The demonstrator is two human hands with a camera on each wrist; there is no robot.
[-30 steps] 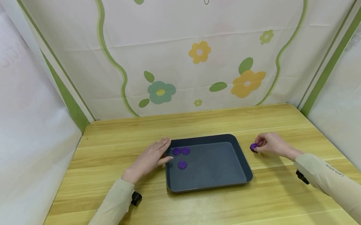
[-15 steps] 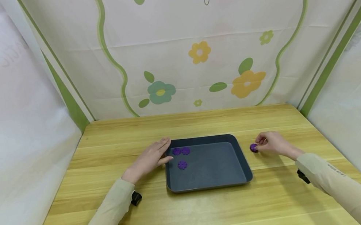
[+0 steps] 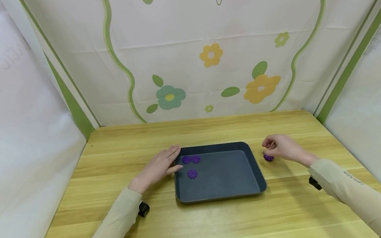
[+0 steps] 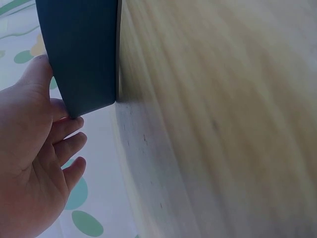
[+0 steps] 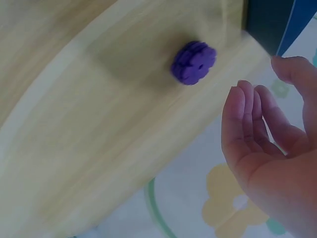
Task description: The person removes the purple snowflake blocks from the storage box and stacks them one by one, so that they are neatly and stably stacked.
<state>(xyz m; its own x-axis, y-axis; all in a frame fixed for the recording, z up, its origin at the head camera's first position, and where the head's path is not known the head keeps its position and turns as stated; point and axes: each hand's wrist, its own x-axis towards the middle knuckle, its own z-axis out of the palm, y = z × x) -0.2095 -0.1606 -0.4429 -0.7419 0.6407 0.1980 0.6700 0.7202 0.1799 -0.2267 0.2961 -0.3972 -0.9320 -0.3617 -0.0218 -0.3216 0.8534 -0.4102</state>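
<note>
A dark grey-blue baking tray lies on the wooden table. Three purple snowflake-shaped discs lie in its left part: one disc in front, two side by side behind. My left hand holds the tray's rear left corner, thumb over the rim. In the left wrist view, its fingers bend around the outside of that corner. Right of the tray stands a small stack of purple discs. Just above it is my right hand; in the right wrist view its loosely bent fingers show nothing between them and the thumb.
The wooden table reaches to a printed fabric wall at the back. More white fabric hangs along both sides. Each wrist carries a small black device.
My right hand has let go of the stack of discs and shifted slightly up and left above it. The left hand and the tray stay in place.
</note>
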